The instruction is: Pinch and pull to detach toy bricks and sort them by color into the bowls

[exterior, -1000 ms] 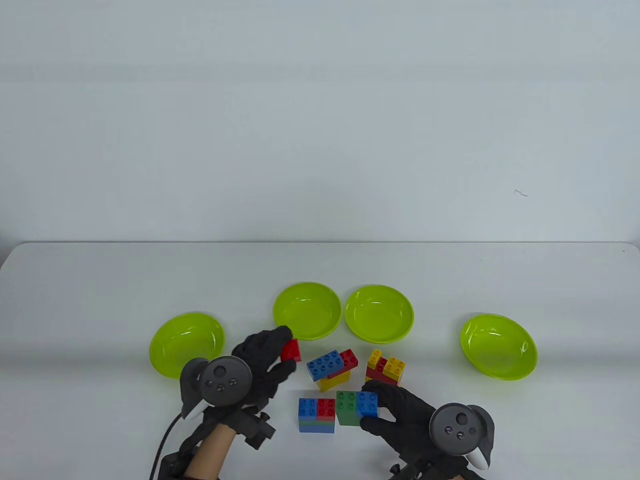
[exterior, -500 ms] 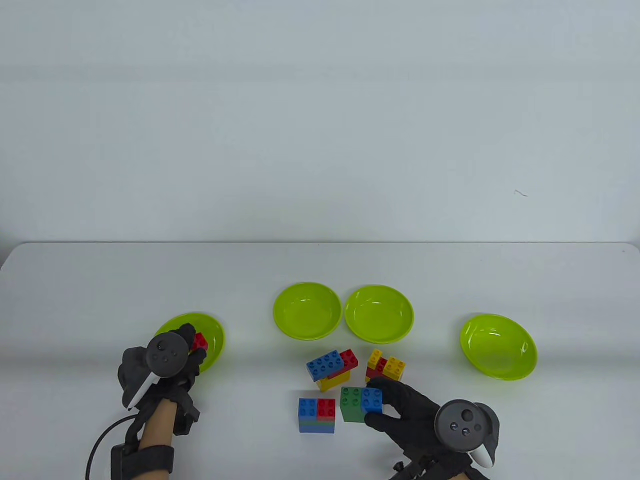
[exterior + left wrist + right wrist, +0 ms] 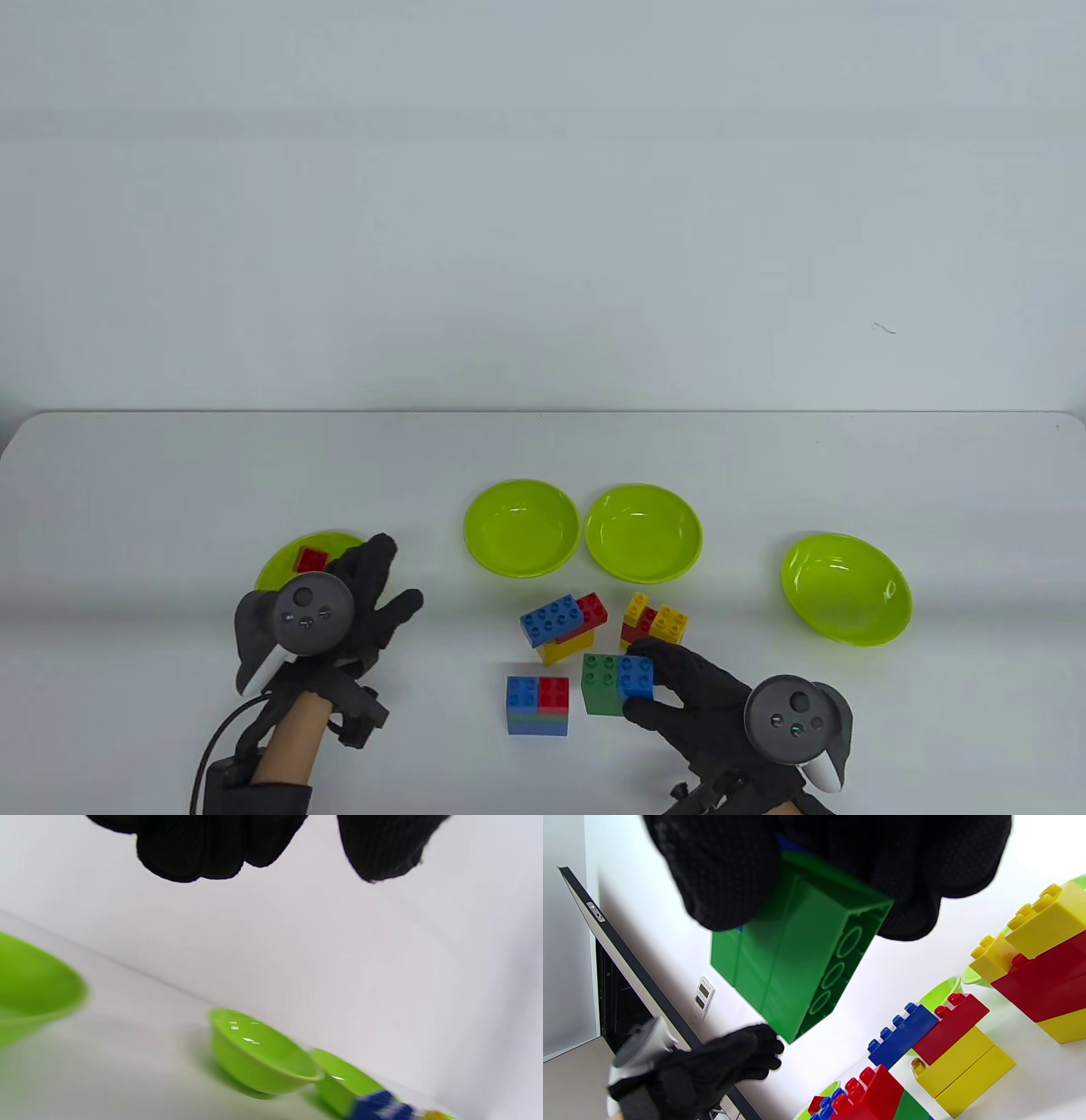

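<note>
Dropped: red brick (image 3: 310,559) now lies in far-left bowl (image 3: 280,560); left hand (image 3: 356,607) spread, empty. Right hand (image 3: 696,696) pinches green-blue stack (image 3: 617,683).

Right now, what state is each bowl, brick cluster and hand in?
Leftmost bowl: holds one red brick.
Other three bowls: empty.
Left hand: fingers spread, holding nothing.
Right hand: grip on the green-and-blue cluster, lifted.
Three other clusters: still assembled on the table.
</note>
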Action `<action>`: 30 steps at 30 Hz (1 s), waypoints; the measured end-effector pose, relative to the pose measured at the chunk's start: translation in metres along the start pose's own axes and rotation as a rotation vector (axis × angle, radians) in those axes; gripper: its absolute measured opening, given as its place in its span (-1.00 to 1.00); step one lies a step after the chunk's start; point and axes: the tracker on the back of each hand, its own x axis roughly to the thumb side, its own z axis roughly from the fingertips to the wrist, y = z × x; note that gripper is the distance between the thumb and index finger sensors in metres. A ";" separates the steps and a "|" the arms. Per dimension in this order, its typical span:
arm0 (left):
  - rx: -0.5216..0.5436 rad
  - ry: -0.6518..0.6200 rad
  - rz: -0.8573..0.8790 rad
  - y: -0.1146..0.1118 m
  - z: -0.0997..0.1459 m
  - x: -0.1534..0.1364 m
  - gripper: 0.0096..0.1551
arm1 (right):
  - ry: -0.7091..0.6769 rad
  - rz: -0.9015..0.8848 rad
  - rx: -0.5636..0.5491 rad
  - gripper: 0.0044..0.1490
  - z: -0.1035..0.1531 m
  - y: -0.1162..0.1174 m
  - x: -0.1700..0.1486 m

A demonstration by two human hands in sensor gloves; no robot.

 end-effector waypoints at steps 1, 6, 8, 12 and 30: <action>-0.020 -0.061 0.014 -0.005 -0.002 0.018 -0.08 | 0.002 -0.004 -0.004 -0.21 0.000 -0.001 0.000; -0.121 -0.278 0.119 -0.038 -0.001 0.090 -0.07 | 0.008 -0.025 -0.018 -0.21 0.000 -0.004 -0.002; -0.179 -0.315 0.159 -0.055 0.000 0.106 -0.05 | 0.009 -0.037 -0.021 -0.21 0.000 -0.006 -0.002; -0.195 -0.330 0.204 -0.077 -0.001 0.117 -0.04 | 0.009 -0.050 -0.022 -0.20 0.001 -0.008 -0.002; -0.055 -0.343 0.252 -0.077 0.006 0.124 -0.24 | 0.006 -0.154 0.016 -0.11 0.002 -0.001 -0.003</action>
